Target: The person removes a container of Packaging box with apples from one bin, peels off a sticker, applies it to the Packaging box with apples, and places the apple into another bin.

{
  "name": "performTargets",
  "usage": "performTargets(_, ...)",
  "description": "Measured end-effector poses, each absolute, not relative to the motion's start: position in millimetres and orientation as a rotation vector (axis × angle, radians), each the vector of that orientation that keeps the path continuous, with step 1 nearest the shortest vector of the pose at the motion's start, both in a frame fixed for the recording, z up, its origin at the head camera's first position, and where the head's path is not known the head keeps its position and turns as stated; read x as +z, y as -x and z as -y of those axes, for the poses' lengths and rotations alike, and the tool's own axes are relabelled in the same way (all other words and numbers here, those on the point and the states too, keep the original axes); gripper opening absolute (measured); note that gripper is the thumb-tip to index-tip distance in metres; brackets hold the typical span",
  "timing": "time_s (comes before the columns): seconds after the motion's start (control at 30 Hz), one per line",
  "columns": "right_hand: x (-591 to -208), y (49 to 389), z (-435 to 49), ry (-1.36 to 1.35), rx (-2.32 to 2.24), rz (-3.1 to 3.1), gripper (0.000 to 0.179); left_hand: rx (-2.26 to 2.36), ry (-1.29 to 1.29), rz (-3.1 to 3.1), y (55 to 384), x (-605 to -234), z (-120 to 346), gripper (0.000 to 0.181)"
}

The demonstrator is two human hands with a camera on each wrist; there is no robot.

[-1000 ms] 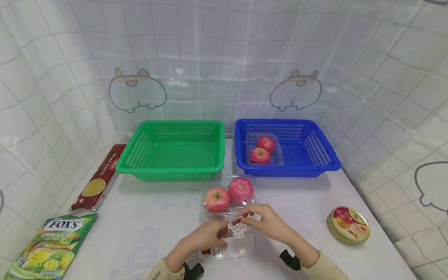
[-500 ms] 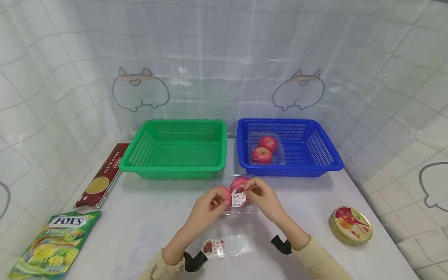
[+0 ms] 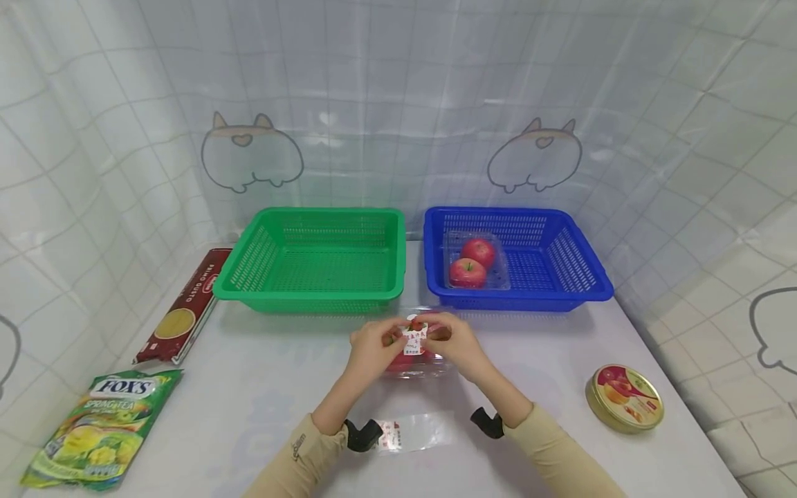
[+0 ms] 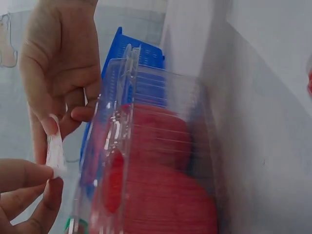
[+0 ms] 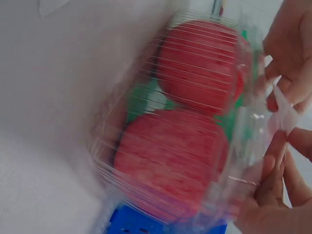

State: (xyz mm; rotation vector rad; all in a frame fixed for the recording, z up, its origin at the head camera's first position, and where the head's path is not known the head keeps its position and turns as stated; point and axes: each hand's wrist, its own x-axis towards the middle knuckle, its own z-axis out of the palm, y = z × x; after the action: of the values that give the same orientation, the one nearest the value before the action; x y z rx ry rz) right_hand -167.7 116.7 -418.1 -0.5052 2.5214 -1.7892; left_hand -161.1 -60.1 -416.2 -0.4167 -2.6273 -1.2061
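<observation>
one label (image 3: 414, 344), pinched by left grip (image 3: 372, 349) and right grip (image 3: 457, 346), partly hides boxed apples (image 5: 170, 151) near a green basket (image 3: 308, 295).

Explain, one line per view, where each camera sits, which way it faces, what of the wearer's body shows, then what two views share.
Head: on the head, facing forward and down at the green basket and blue basket; left hand, right hand and sleeves show.
Left wrist: on that wrist, facing across the clear box toward the blue basket; both hands show at left.
Right wrist: on that wrist, facing the clear box; both hands show at right.
Shared: both wrist views show the clear box and label.
</observation>
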Motion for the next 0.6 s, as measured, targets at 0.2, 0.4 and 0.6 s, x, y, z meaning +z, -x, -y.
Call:
performTargets(0.2,-423,169,-109,0.574,-1.578,-2.807,0.037,-1.204,0.322,2.645,163,-421,57,0.021)
performTargets(0.4,-424,167,-105,0.602,-1.387,-3.006,0.035,-1.138,0.263,2.634,163,-422,53,0.018)
performTargets(0.6,-422,166,-101,0.631,-1.246,-3.132,0.033,-1.068,0.232,2.624,167,-425,51,0.018)
